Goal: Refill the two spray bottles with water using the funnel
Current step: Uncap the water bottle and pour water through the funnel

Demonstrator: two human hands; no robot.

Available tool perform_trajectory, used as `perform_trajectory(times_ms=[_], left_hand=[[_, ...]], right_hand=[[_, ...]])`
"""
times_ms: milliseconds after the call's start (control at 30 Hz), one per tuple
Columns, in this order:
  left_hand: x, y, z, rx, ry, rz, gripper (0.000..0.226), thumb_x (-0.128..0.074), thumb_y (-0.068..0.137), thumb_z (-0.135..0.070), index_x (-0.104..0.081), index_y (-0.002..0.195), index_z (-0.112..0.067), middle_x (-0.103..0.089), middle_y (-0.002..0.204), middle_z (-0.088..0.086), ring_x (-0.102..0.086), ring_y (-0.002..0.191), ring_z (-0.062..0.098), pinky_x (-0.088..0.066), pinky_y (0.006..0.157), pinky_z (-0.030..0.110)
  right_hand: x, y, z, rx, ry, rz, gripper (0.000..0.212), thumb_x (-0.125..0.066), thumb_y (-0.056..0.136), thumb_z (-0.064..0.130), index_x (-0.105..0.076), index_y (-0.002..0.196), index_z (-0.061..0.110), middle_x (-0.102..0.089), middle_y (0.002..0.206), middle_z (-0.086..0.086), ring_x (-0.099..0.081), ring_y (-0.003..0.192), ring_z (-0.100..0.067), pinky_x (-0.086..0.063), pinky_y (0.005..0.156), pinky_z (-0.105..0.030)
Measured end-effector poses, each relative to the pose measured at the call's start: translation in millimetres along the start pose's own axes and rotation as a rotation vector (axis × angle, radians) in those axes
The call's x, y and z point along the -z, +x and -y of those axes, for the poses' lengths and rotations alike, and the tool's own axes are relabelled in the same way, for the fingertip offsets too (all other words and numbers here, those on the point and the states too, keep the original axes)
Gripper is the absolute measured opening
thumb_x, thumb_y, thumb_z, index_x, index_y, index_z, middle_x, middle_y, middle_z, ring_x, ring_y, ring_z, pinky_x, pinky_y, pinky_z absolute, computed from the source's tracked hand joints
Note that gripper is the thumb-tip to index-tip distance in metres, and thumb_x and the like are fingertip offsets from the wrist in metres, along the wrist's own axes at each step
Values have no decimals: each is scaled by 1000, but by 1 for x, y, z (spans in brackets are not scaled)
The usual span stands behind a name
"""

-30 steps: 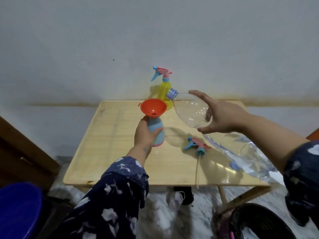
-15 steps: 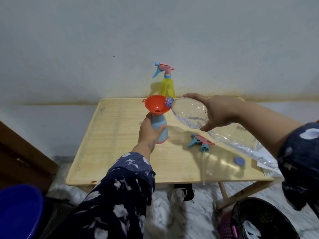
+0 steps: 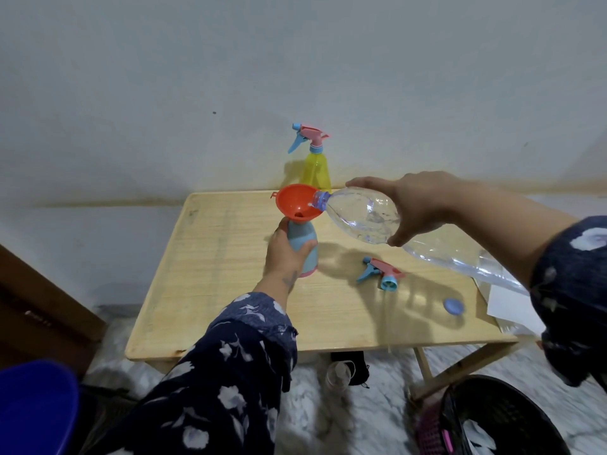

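Right now, head view only: holds the large clear water bottle (image 3: pixel 361 216) in the right hand (image 3: pixel 423 205), fingers curled over its shoulder, long axis running from lower right up to centre frame, mouth touching the rim of the orange funnel (image 3: pixel 297 207). Sits in the neck of the blue spray bottle (image 3: pixel 303 247), that funnel, just left of the pouring hand. Wraps the left hand (image 3: pixel 284 254) around the blue body, steadying it at centre frame. Looks like pouring is just starting; further tilt must keep the mouth inside the rim.

Counts: two spray bottles, with the yellow spray bottle (image 3: pixel 316 170) still capped at upper centre; one funnel; one loose trigger head (image 3: pixel 381 274); one blue cap (image 3: pixel 454 306) on the wooden table (image 3: pixel 213 274).
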State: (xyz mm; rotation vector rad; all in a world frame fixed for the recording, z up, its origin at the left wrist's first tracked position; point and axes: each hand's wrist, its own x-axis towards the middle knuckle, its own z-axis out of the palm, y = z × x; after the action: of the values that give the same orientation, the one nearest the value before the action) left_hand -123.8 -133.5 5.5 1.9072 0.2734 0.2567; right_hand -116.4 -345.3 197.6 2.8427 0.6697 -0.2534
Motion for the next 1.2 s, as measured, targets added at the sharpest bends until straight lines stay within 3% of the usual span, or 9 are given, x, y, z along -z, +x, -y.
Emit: perform_trajectory(times_ms=[333,533,1200], left_hand=[[-1,3,3,9,67,7,65,-76,79,-33,-45,135,-22,-61,121,2,-60,106,23,-51,89,40],[-1,4,3,13,72,7,64,-77,79,-33,-45,134,-22,-61,121,1,-60,107,24,-51,91,43],[-2,3,2,17,57,3,64,-76,80,-30,-45,135,-20,-60,122,2,-59,107,23,-46,84,33]], right_hand=[[10,-4,3,-10,-42,-4,111,-79,63,47,-1,140,60,-47,69,4,-45,61,-10,-40,61,-28],[12,-5,3,-26,-49,-12,112,-79,62,48,0,139,60,-48,71,4,-51,66,-16,-42,63,-29],[21,-8,1,-31,-31,-38,112,-80,62,46,0,138,61,-51,70,3,-53,66,-14,-45,63,-29]])
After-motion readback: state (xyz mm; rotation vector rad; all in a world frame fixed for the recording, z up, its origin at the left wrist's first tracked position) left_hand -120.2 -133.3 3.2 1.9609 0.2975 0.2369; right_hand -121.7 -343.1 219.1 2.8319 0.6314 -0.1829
